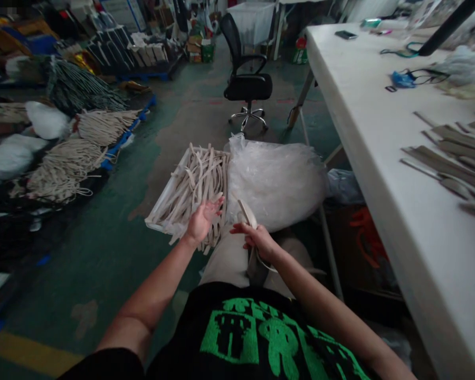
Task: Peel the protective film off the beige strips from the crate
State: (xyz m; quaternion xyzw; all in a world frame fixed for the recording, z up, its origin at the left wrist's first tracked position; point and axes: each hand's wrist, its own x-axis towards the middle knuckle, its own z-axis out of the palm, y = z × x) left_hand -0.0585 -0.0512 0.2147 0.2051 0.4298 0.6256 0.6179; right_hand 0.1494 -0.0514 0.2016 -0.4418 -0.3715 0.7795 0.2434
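My left hand (202, 219) is held palm up with its fingers apart, holding nothing, just over the near end of a white tray (161, 203) filled with several beige straps (196, 182). My right hand (255, 237) is closed on one beige strap (245, 214), whose looped end sticks up above my fingers while the rest hangs down over my lap. Both hands are in front of my knees.
A big clear plastic bag (275, 177) lies right of the tray. A long white table (380, 137) with grey strips (447, 158) runs along the right. A black office chair (245, 79) stands ahead. Piles of cords (67, 163) cover the floor at left.
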